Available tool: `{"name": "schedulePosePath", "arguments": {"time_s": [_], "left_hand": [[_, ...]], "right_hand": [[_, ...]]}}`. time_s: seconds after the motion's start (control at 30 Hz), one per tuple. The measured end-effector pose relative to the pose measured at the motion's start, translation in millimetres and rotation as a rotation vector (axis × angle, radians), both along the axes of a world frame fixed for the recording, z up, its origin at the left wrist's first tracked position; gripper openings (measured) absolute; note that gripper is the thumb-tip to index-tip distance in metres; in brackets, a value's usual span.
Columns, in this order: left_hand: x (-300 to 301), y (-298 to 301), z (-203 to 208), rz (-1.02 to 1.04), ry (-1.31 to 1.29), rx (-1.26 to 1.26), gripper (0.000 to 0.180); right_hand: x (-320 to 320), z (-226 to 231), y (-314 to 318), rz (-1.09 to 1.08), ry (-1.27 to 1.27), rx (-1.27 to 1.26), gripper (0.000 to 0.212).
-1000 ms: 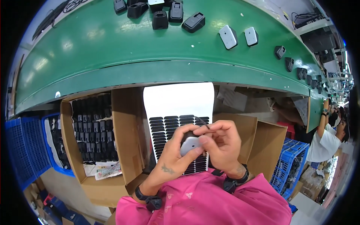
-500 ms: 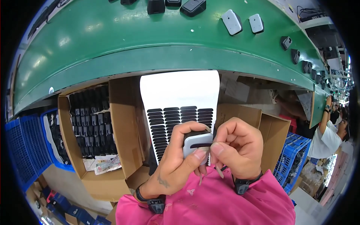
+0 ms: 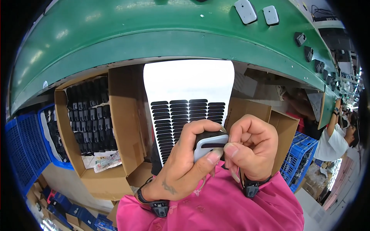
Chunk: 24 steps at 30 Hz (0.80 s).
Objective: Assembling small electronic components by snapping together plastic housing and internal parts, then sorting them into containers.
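My left hand [image 3: 184,166] is wrapped round a small boxy device with a pale grey face [image 3: 199,152] and a black body, its thumb pressed on the face. A dark rounded strip [image 3: 212,146] lies across that face near its upper edge. My right hand [image 3: 255,149] is closed in a pinch at the strip's right end, thumb against the device's edge; its fingertips are partly hidden. Under and beyond my hands lies a white sheet [image 3: 188,81] with rows of similar black strips.
A cardboard box [image 3: 119,127] of black devices stands at left, beside blue crates [image 3: 27,150]. Ahead runs a green bench [image 3: 127,42] with grey-faced devices [image 3: 246,11] and black ones. At right are an open carton [image 3: 283,129], a blue crate [image 3: 298,158] and another person [image 3: 331,142].
My hands and the device have shifted slightly right and up in the picture. The strip now lies flatter along the grey face. My view has tilted down a little, so the bench sits higher.
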<state>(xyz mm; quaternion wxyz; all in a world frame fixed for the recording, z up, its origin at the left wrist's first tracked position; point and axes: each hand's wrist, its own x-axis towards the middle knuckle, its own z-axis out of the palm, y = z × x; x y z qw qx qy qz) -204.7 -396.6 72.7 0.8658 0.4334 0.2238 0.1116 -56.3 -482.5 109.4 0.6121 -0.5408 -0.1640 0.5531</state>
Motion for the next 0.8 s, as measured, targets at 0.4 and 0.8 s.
{"name": "schedulePosePath", "arguments": {"time_s": [0.4, 0.8], "left_hand": [[-2.4, -0.8, -1.5, 0.025, 0.012, 0.036, 0.041], [-1.2, -1.0, 1.7, 0.016, 0.058, 0.065, 0.04]], "right_hand": [[-3.0, 0.4, 2.4, -0.006, -0.012, -0.008, 0.011], [-2.5, 0.0, -0.1, 0.002, -0.027, -0.003, 0.012]]}}
